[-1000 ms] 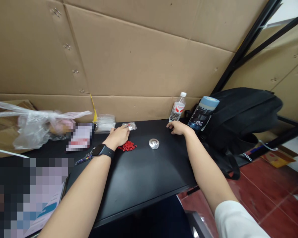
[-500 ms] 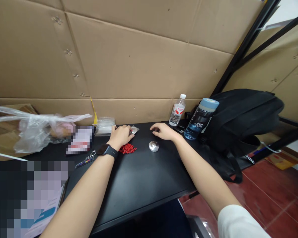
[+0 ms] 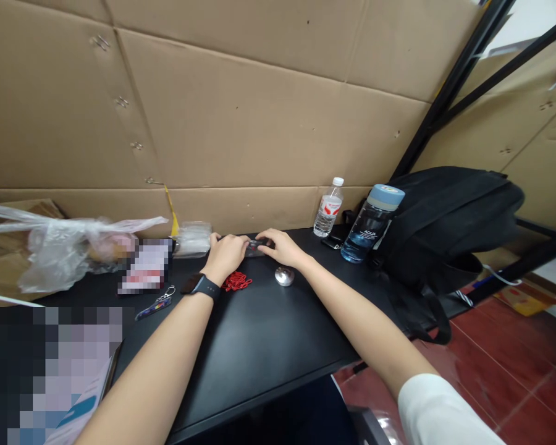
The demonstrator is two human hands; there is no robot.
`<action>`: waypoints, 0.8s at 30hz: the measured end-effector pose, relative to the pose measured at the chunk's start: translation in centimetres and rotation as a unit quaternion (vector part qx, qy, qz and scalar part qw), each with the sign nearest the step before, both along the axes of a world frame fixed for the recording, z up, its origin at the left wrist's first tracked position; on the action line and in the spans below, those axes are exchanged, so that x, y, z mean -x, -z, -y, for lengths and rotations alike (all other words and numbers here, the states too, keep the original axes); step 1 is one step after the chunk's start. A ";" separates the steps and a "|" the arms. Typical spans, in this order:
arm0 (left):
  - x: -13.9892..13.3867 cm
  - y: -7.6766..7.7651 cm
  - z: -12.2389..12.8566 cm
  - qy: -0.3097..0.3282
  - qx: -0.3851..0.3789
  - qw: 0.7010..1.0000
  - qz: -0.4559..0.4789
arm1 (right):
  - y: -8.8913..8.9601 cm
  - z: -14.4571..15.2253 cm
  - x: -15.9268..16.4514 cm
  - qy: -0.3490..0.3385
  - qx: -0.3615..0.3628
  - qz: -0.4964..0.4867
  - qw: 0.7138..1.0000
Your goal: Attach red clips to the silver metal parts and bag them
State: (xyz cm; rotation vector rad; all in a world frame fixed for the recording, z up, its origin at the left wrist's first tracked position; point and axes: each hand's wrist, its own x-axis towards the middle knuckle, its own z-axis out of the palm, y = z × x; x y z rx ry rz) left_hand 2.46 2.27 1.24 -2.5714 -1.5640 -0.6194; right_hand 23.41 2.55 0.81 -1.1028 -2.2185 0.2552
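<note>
My left hand (image 3: pixel 228 256), with a black watch on its wrist, has its fingers curled on the left end of a small clear plastic bag (image 3: pixel 254 248). The bag has something dark and small in it that I cannot make out. At its right end, my right hand (image 3: pixel 282 247) has its thumb and fingers closed on the edge. Just in front of my left hand lies a bundle of red cord (image 3: pixel 237 281). A shiny round silver piece (image 3: pixel 284 276) sits on the black table (image 3: pixel 264 346), below my right hand.
Behind my left hand is a stack of clear bags (image 3: pixel 193 239). Further left are a keychain (image 3: pixel 155 304) and a knotted plastic bag (image 3: pixel 55 247). A water bottle (image 3: pixel 328 210), a blue-lidded bottle (image 3: pixel 371 225) and a black backpack (image 3: pixel 449 228) stand right. Cardboard (image 3: pixel 241 136) walls the back.
My right hand has moved left to the small plastic bag and closed on its right end. My left hand has stayed at the bag. The view has shifted slightly.
</note>
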 end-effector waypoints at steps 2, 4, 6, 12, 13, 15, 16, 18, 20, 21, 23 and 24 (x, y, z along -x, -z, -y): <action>-0.2 -0.2 0.2 0.005 0.005 1.000 0.013 | -0.2 -0.2 0.3 0.021 -0.001 -0.005 1.000; -0.3 -0.4 0.2 0.004 0.013 0.999 0.031 | -0.4 -0.4 0.2 0.041 0.004 -0.020 0.999; -0.3 -0.4 0.2 -0.001 0.022 0.999 0.048 | -0.6 -0.6 -0.1 0.066 0.021 -0.057 0.996; 0.1 0.1 0.3 -0.004 0.050 0.997 0.053 | -1.0 -1.2 -2.2 0.122 0.121 -0.189 0.967; 0.1 0.2 0.4 -0.003 0.053 0.997 0.051 | -1.1 -1.2 -2.6 0.126 0.131 -0.204 0.962; 0.2 0.3 0.5 -0.001 0.053 0.997 0.050 | -1.4 -1.0 -3.3 0.132 0.144 -0.229 0.954; 0.3 0.4 0.5 0.000 0.052 0.997 0.049 | -1.6 -0.9 -3.6 0.134 0.153 -0.236 0.950; 0.3 0.5 0.6 0.002 0.049 0.998 0.047 | -2.1 -0.6 -4.1 0.142 0.166 -0.241 0.946; 0.4 0.6 0.7 0.004 0.047 0.998 0.046 | -2.4 -0.3 -4.4 0.155 0.163 -0.246 0.943; 0.5 0.6 0.7 0.003 0.046 0.998 0.045 | -2.6 -0.3 -4.5 0.160 0.158 -0.253 0.941; 0.5 0.6 0.8 0.000 0.044 0.998 0.043 | -2.7 -0.3 -4.6 0.163 0.135 -0.276 0.938; 0.5 0.6 0.9 -0.002 0.042 0.998 0.042 | -2.7 -0.3 -4.7 0.162 0.123 -0.290 0.935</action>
